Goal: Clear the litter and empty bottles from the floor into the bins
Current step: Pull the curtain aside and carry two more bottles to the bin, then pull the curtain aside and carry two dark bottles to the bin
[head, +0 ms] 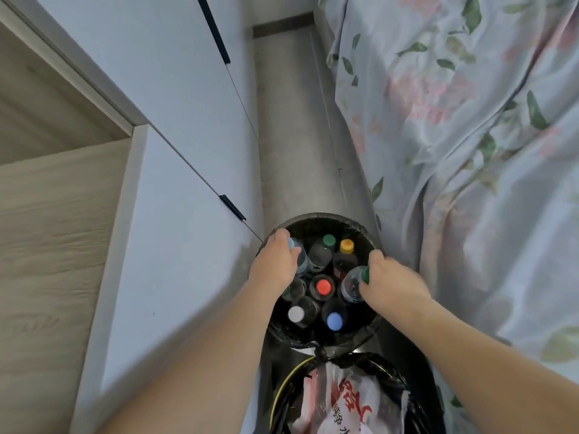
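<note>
Plastic bottles needed seating upright: left hand (275, 261) gripped the blue-capped bottle (297, 255), right hand (391, 286) the green-capped bottle (352, 283), fingers curled, inside the bin (316, 218).

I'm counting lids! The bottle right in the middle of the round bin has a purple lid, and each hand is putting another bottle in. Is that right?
Not quite. In the head view, the middle bottle's lid is red, not purple. The rest holds: the left hand and the right hand each hold a bottle at the round bin.

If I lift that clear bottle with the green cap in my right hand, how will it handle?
The clear bottle looks empty, so probably light. Its thin plastic may crumple under the right hand. Being round, it would likely roll if dropped.
</note>
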`<state>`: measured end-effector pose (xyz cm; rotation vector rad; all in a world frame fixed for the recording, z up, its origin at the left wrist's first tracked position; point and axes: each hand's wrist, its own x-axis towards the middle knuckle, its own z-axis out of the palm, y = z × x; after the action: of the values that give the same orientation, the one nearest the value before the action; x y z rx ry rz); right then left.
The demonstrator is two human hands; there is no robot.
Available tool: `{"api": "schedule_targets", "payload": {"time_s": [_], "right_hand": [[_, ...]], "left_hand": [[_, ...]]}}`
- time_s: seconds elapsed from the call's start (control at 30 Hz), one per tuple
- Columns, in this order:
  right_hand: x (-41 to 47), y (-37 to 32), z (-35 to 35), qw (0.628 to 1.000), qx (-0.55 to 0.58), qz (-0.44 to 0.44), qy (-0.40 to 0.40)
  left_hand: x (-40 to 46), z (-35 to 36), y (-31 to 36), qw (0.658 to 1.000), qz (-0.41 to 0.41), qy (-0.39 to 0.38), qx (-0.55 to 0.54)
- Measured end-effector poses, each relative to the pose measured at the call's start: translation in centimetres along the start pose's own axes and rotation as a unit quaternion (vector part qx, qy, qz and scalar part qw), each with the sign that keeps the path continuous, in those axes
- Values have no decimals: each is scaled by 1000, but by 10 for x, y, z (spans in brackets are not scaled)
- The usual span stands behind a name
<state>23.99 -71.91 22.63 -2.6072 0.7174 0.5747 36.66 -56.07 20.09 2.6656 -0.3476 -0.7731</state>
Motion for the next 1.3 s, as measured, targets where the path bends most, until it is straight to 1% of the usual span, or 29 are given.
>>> {"api": "schedule_targets", "payload": {"time_s": [0.13,0.23,0.33,0.4,0.57,0.63,0.7,0.77,0.87,0.97,1.07,1.13,1.23,1.3], "right_hand": [[-4,1,11,1000,-17,-9,8],[-11,0,9,1000,-8,1,1],[-25,-4,-10,1000,0,5,2],[-38,-7,-36,1000,-4,5,17],[-78,-22,-137,998,-16,-22,55],[-104,-39,-198,998,-1,-41,51],[-136,-56,-268,996,18,-66,63],[-176,-73,-344,991,28,-92,92],[-249,-96,-454,982,17,-110,149],[-332,-110,-538,969,25,-121,212],[-410,-117,-580,954,17,-146,262],[-448,-116,-592,950,19,-153,270],[-480,-108,-597,950,37,-134,280],[-494,-101,-597,951,51,-117,280]], "left_hand": [[7,9,-4,1000,-5,-21,13],[3,3,-3,999,5,-29,31],[-14,-19,5,997,27,-18,67],[-30,-44,15,993,54,-12,107],[-77,-136,69,969,153,36,190],[-108,-189,100,962,176,70,198],[-141,-243,137,950,203,107,210],[-181,-305,177,944,221,143,201],[-256,-400,236,940,232,193,157],[-339,-475,281,932,252,233,121],[-409,-516,300,924,262,261,94],[-441,-530,305,922,263,268,91],[-471,-538,311,917,272,278,90],[-482,-539,313,918,279,268,90]]}}
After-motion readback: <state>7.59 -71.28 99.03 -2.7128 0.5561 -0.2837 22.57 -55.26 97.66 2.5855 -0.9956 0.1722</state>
